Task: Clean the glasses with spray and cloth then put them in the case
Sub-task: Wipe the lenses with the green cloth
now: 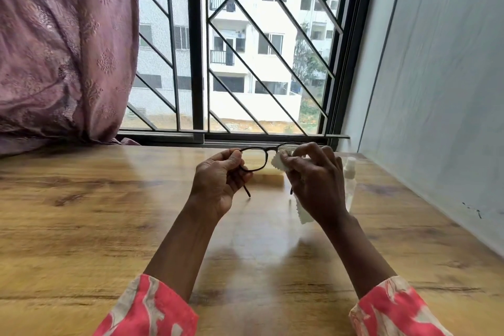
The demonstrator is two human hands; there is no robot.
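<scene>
The left hand (pixel 218 180) pinches the glasses (pixel 256 158) above the counter (pixel 109 213); the right hand (pixel 313 180) presses the cloth (pixel 278 162) on the right lens. Wiping seems underway; next probably the other lens, then the case (pixel 268 176) behind.

Bright daylight comes through the window (pixel 245 43) at the upper centre and throws pale glare across the worktop (pixel 81 213). Soft shadows of the forearms fall toward the lower edge. The picture is slightly soft throughout, and straight lines lean outward near the frame edges.
</scene>
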